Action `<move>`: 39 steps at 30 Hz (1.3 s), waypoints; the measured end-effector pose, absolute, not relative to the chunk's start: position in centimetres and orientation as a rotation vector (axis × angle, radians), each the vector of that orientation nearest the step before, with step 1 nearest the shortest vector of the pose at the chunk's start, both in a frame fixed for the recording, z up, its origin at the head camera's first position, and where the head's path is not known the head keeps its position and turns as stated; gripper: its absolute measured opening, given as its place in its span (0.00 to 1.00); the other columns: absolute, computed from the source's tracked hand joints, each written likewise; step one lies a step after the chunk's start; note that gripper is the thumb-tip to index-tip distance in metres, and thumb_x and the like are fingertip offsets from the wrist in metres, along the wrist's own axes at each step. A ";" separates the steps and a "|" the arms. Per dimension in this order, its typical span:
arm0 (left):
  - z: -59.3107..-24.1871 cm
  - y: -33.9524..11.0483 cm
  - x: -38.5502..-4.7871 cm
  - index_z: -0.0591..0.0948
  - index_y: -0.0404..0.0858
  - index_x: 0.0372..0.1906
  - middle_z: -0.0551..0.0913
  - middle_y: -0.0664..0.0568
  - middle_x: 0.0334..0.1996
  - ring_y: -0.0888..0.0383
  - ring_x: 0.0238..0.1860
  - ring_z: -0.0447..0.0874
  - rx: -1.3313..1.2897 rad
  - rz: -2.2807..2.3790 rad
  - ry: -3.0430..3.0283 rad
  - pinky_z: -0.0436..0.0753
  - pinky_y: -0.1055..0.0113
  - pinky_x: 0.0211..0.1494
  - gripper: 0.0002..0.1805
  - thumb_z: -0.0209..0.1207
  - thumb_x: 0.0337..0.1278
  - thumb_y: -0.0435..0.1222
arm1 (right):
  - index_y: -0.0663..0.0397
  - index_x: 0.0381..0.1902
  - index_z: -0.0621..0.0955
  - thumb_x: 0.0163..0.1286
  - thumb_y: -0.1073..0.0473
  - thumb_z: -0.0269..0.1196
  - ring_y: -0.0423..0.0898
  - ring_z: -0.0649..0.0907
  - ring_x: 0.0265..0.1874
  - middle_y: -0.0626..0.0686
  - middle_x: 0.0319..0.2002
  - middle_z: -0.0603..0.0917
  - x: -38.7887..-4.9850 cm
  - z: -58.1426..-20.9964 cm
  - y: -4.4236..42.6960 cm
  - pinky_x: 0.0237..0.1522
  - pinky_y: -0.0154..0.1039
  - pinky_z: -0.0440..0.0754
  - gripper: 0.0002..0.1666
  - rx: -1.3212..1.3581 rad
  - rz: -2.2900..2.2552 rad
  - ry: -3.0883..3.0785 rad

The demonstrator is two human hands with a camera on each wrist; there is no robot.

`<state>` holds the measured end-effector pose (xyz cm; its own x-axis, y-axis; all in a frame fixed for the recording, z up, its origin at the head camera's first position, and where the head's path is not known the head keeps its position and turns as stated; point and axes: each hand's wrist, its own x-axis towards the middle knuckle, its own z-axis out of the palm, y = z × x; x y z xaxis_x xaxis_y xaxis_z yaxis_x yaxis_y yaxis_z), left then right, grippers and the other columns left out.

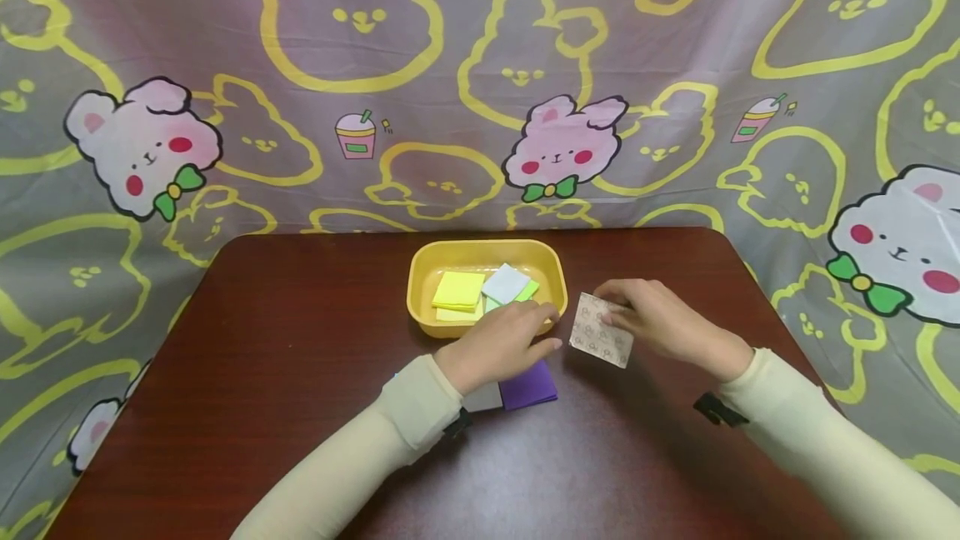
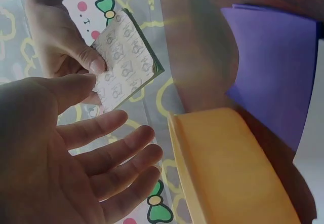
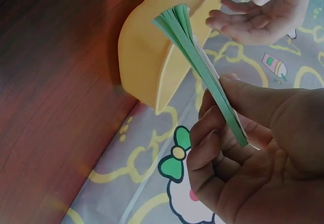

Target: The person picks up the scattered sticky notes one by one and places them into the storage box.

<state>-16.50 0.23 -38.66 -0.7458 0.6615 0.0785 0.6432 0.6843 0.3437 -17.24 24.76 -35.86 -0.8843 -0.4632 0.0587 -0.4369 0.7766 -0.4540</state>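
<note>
My right hand [image 1: 663, 323] pinches a green pad of sticky notes [image 3: 202, 72] by one end, between thumb and fingers. The pad's printed beige backing [image 1: 596, 344] faces my head camera, and its sheets fan apart at the free end. Over the front edge of a yellow plastic bin [image 1: 415, 311] hovers my left hand [image 1: 495, 344], holding nothing, its fingers spread and loosely bent in the left wrist view. Inside the bin lie a bright yellow pad [image 1: 459, 288], a pale blue pad [image 1: 506, 282] and green notes, partly hidden by that hand.
In front of the bin, on the dark reddish table [image 1: 300, 332], lie a purple pad [image 1: 529, 390] and a light grey pad [image 1: 483, 397], partly covered by my left arm. A patterned cloth [image 1: 450, 40] hangs behind the table and along its sides.
</note>
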 end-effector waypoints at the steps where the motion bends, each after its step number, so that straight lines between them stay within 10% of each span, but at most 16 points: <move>1: -38.6 0.2 -16.5 0.78 0.40 0.61 0.86 0.49 0.50 0.55 0.51 0.84 1.094 0.551 2.835 0.83 0.60 0.54 0.21 0.57 0.73 0.48 | 0.59 0.49 0.84 0.67 0.67 0.66 0.41 0.83 0.34 0.50 0.38 0.89 -17.3 -35.8 24.7 0.37 0.40 0.82 0.12 -0.729 -0.719 2.908; 39: -37.8 -1.3 -17.8 0.77 0.41 0.63 0.84 0.46 0.57 0.51 0.61 0.82 0.957 0.646 2.868 0.79 0.55 0.65 0.25 0.57 0.72 0.51 | 0.58 0.50 0.84 0.69 0.65 0.66 0.41 0.84 0.34 0.51 0.39 0.89 -19.0 -34.9 23.4 0.39 0.40 0.82 0.12 -0.733 -0.812 2.918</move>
